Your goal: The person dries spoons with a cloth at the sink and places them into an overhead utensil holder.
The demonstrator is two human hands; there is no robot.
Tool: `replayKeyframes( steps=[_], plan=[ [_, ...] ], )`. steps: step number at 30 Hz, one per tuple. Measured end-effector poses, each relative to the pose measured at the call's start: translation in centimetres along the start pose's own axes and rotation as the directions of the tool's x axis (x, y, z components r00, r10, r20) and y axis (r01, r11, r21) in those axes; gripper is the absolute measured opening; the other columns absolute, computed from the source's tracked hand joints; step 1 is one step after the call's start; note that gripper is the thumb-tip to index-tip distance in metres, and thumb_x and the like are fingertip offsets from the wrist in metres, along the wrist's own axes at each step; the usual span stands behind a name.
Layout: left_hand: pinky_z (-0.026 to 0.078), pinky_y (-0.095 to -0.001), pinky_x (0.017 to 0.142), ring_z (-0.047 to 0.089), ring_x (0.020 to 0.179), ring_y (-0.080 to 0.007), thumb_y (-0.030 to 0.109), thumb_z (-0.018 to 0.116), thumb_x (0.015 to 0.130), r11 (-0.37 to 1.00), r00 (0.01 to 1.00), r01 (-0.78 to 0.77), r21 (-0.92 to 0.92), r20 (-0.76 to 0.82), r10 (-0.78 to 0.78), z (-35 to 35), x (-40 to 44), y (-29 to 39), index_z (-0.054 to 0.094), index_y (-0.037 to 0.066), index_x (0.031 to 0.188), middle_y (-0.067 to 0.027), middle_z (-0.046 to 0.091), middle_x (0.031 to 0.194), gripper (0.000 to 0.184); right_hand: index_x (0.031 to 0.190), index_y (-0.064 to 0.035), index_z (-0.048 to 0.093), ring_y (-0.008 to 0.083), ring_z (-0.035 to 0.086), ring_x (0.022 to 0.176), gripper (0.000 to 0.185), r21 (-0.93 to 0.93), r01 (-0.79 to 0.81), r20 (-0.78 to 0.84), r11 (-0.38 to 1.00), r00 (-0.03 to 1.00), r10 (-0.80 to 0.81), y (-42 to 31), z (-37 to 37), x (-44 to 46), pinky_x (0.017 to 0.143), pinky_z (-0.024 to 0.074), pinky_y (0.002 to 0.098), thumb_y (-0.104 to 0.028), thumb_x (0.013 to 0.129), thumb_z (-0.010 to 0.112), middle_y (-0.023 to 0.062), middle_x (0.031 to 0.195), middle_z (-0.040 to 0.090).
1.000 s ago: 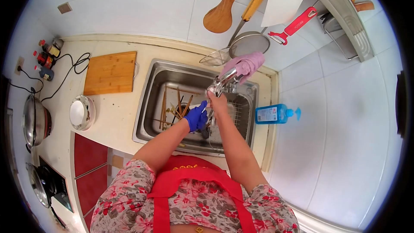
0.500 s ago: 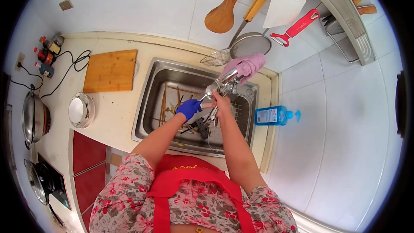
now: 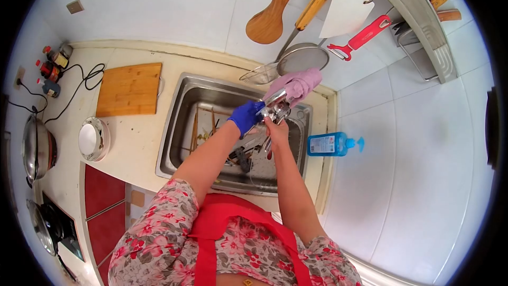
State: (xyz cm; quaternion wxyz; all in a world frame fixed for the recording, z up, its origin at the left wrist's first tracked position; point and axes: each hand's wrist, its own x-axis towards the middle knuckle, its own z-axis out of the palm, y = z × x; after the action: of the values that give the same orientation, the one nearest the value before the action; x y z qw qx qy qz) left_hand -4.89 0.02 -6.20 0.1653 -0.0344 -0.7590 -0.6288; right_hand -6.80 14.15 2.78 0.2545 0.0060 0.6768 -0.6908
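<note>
My left hand [image 3: 247, 117], in a blue glove, is closed at the faucet [image 3: 277, 98], fingers against shiny metal; what it holds, if anything, I cannot make out. Bare and closed, my right hand [image 3: 277, 131] grips a bunch of metal utensils [image 3: 268, 145] just below the spout. A pink cloth [image 3: 300, 83] is draped over the faucet. Chopsticks [image 3: 194, 130] lie in the steel sink [image 3: 170, 154] to the left of my hands, and a dark scrubber-like item [image 3: 243, 160] rests below them.
A cutting board [image 3: 128, 89] and stacked bowls [image 3: 94, 139] are on the left counter. The blue soap bottle [image 3: 327, 144] stands right of the sink. A wooden spoon [image 3: 264, 25], a strainer [image 3: 303, 59] and a red peeler [image 3: 361, 37] hang above. A pan [image 3: 37, 148] is far left.
My left hand has moved up and right to the faucet. The utensils in my right hand hang lower, and a red handle shows among them. The view has shifted slightly.
</note>
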Motion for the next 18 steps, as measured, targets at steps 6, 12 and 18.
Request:
replayKeyframes(
  steps=[6, 12, 18],
  plan=[
    [0.045, -0.0315, 0.076, 0.055, 0.085, -0.0252, 0.026, 0.051, 0.079, 0.647, 0.827, 0.532, -0.547, 0.172, -0.535, 2.5, 2.6, -1.2, 0.056, 0.01, 0.098, -0.0086, 0.057, 0.1, 0.025, 0.081, -0.0062, 0.051, 0.0081, 0.041, 0.045, 0.013, 0.04, 0.042, -0.08, 0.998, 0.996, -0.038, -0.1, -1.4, -1.1, 0.042, 0.0314, 0.0235, -0.007, 0.076, 0.063, -0.0003, 0.061, 0.05],
    [0.045, -0.0332, 0.065, 0.054, 0.067, -0.0199, 0.024, 0.052, 0.077, 0.94, 0.968, 0.236, 0.245, -0.139, -0.207, 4.0, 3.8, -3.2, 0.057, 0.005, 0.089, -0.005, 0.057, 0.074, 0.023, 0.08, -0.007, 0.05, 0.0084, 0.04, 0.045, 0.015, 0.1, 0.064, -0.119, 0.993, 0.991, -0.052, 0.1, -2.0, -1.9, 0.043, 0.0323, 0.0232, -0.009, 0.075, 0.064, -0.001, 0.062, 0.049],
    [0.045, -0.0302, 0.063, 0.054, 0.065, -0.0164, 0.037, 0.044, 0.086, 0.757, 0.773, 0.631, -0.17, 0.054, -0.632, 0.1, 1.3, 5.4, 0.059, 0.001, 0.089, -0.0077, 0.06, 0.074, 0.039, 0.079, -0.0079, 0.05, 0.008, 0.04, 0.046, 0.014, 0.104, -0.012, -0.05, 0.994, 0.999, 0.017, 1.3, -1.6, -1.0, 0.042, 0.032, 0.0228, -0.011, 0.076, 0.064, -0.0015, 0.061, 0.047]
  ],
)
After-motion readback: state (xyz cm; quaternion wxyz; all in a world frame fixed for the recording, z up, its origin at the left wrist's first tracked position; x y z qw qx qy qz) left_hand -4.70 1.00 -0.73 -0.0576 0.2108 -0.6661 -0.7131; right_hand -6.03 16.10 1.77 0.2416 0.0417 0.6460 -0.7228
